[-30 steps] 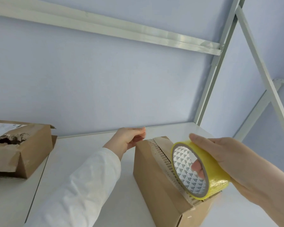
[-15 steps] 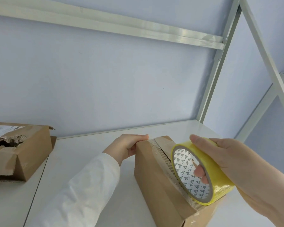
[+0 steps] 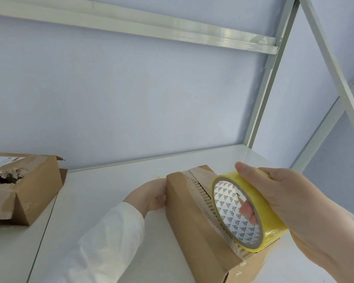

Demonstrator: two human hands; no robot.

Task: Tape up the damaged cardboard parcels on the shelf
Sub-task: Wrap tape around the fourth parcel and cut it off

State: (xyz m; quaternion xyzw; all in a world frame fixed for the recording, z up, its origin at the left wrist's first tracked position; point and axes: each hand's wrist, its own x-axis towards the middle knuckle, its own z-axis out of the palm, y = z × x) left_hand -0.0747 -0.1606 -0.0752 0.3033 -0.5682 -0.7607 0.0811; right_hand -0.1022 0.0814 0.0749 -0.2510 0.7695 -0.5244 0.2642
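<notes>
two torn cardboard parcels sit on the white shelf (image 3: 114, 201): the near parcel (image 3: 194, 219) is under our hands, the other parcel (image 3: 25, 190) well apart at left. our left hand (image 3: 149, 196) curls loosely against its far end, gripping nothing, while our right hand (image 3: 278, 193) clasps the yellow tape roll (image 3: 260, 219) on the ripped top. the corrugated edge looks flimsy, so we judge bracing the stiff sides safest.

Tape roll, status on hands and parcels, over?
Right hand grips yellow tape roll over near parcel's torn top. Left hand braces its far end. Second torn parcel untaped at left. Nothing in the way.
</notes>
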